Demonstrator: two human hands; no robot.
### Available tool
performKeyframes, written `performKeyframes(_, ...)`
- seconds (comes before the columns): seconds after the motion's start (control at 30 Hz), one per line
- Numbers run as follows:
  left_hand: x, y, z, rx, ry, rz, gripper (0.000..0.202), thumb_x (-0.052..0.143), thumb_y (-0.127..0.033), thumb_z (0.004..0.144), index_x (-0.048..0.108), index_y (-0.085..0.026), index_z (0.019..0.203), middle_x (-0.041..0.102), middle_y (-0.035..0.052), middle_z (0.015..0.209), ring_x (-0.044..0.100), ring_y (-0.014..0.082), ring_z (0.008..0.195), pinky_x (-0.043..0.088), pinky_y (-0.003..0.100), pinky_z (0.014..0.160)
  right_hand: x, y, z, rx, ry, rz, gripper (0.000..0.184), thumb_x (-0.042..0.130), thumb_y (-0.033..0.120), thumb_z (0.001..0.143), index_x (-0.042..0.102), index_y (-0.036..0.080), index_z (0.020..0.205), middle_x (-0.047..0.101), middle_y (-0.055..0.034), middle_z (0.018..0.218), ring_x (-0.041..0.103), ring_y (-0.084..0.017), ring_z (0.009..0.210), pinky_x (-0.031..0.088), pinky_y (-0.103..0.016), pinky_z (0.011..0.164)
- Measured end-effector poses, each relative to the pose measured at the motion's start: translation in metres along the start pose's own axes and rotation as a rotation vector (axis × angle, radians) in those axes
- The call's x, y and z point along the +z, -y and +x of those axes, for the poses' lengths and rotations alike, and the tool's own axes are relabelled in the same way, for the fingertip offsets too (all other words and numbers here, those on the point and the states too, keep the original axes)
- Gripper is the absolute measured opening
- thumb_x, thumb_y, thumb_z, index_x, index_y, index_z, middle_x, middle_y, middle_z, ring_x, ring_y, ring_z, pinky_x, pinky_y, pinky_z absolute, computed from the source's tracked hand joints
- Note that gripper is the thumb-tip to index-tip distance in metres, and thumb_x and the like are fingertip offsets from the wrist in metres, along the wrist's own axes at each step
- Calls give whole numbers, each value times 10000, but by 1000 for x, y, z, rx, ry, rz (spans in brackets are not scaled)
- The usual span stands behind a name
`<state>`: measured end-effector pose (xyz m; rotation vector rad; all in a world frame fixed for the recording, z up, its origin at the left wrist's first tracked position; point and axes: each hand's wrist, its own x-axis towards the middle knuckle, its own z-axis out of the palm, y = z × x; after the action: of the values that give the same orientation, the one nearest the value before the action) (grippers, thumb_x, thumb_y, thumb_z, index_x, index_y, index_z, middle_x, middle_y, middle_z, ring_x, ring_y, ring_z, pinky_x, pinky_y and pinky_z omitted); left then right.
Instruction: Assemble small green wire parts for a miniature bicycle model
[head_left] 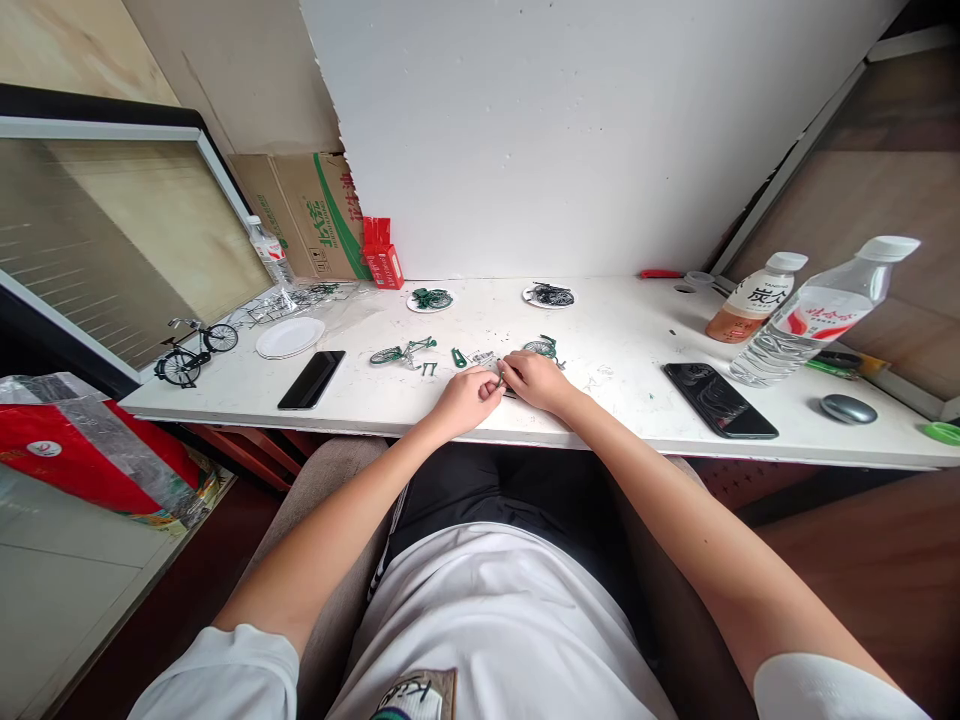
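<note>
At the front of the white table, my left hand and my right hand meet with their fingertips pinched together. Both grip a small dark piece, mostly covered by the fingers, so its kind is unclear. Just beyond my right hand lies a green toy bicycle wheel part. A partly built green toy bicycle frame with a wheel rests to the left. Between it and my hands are a small green part and a little green forked piece.
White plates hold green parts and black parts at the back. A finished black toy bicycle, a white plate and a phone are left. Another phone, bottles and a mouse are right.
</note>
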<state>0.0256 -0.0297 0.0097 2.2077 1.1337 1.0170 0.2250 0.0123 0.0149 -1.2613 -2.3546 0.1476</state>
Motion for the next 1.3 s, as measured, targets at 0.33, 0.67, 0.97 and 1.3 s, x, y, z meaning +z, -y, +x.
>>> performKeyframes(0.33,0,1,0,0,-1,1,236,644,-221,952,570,-200,730,553,11,825,539,152,711,476,311,757,0,-1,0,-14,-9,6,400,429,330,1110,642,196,799,712,-100,848,568,-210,747,327,-325,684)
performKeyframes(0.67,6,6,-2,28,-3,59,173,644,-191,961,636,-194,789,602,46,875,559,161,697,474,317,719,0,0,1,1,2,-5,373,449,314,1101,644,194,806,719,-107,861,575,-208,749,317,-316,674)
performKeyframes(0.97,5,6,-2,28,-3,77,175,657,-159,962,648,-187,790,595,30,864,567,147,695,481,292,709,0,0,0,3,2,1,371,451,325,1099,654,188,821,728,-100,864,572,-204,748,319,-313,685)
performKeyframes(1.3,5,5,-2,24,1,63,165,650,-161,960,654,-184,796,587,25,865,563,143,699,476,287,714,-1,0,0,13,9,5,378,440,329,1097,676,179,842,730,-109,871,572,-206,750,316,-319,694)
